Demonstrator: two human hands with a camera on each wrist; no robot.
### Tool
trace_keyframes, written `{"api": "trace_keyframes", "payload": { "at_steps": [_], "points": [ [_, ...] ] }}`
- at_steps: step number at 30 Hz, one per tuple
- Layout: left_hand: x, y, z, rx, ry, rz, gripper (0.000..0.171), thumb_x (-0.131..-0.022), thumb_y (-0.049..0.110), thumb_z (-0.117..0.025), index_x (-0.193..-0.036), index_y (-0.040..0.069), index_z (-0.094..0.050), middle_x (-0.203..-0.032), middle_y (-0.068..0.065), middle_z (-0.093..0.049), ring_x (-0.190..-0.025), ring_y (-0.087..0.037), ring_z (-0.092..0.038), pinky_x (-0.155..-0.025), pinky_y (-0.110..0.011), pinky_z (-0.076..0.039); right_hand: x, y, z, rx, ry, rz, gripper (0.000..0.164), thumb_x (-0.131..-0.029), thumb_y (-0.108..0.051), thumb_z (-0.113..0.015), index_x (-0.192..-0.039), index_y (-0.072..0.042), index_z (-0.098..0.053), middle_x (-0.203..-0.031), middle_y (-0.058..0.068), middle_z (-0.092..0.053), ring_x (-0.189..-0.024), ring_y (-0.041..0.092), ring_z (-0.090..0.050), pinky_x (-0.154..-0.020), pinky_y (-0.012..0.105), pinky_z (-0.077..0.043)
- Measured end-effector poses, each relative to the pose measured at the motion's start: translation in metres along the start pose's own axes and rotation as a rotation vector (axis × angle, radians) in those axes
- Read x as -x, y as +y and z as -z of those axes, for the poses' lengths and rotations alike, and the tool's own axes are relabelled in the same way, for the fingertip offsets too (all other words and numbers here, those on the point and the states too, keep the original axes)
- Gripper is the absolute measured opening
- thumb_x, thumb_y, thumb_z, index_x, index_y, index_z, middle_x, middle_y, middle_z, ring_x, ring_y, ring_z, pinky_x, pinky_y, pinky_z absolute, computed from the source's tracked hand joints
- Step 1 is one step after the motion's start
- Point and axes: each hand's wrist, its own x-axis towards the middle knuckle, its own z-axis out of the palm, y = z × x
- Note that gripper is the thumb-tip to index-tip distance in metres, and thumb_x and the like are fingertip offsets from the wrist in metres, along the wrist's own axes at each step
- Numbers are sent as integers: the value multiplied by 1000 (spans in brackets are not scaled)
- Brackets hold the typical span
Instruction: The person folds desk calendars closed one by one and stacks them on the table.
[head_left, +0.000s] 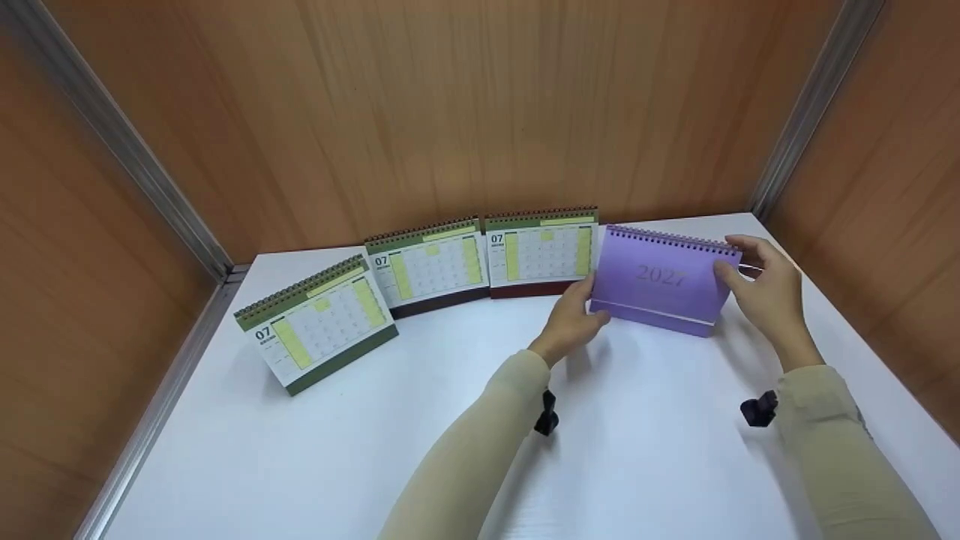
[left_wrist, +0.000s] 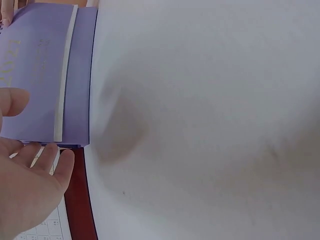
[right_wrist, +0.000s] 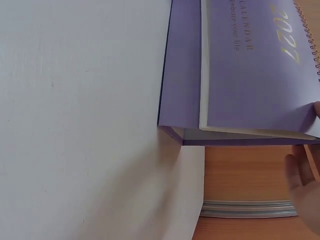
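Note:
A purple desk calendar [head_left: 660,277] marked 2027 stands tilted back on the white table, its spiral binding along the top. My right hand [head_left: 769,292] pinches its upper right corner, thumb on the front cover and fingers behind. In the right wrist view, the purple calendar [right_wrist: 250,90] shows its open triangular side. My left hand [head_left: 568,319] is at the calendar's left edge. The left wrist view has that hand's fingers [left_wrist: 45,157] fairly straight against the edge, the thumb over the cover. Just left stands a calendar with a red base [head_left: 540,251], turned to page 07.
Farther left stand a calendar with a dark base [head_left: 431,266] and one with a green base [head_left: 322,326], both on page 07. The row curves along the back of the white table [head_left: 360,465]. Wooden panels [head_left: 480,112] enclose the back and sides.

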Motion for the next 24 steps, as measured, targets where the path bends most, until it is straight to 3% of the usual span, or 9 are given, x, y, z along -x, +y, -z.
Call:
{"api": "trace_keyframes", "payload": {
  "at_steps": [5, 14, 24],
  "points": [
    [-2, -1, -1, -8, 7, -13, 83, -100, 11, -67, -171, 15, -22, -168, -7, -39, -155, -22, -38, -128, -35, -28, 0, 5, -2, -25, -5, -22, 46, -103, -19, -71, -146, -8, -60, -138, 10, -65, -115, 5, -59, -107, 34, -54],
    [-2, 0, -3, -5, -16, 14, 87, -103, 15, -67, -172, 21, -16, -174, -2, -30, -160, -20, -29, -130, -36, -25, 1, 9, -7, -33, 21, -30, 47, -104, -19, -71, -147, -7, -58, -136, 14, -65, -114, 3, -59, -106, 28, -54],
    [-3, 1, -4, -5, -40, 29, 87, -103, 15, -68, -172, 21, -15, -175, -3, -27, -159, -22, -30, -129, -37, -25, 4, 15, -8, -52, 40, -37, 50, -103, -17, -71, -150, -10, -56, -137, 15, -65, -117, 5, -61, -104, 21, -53]
  ]
}}
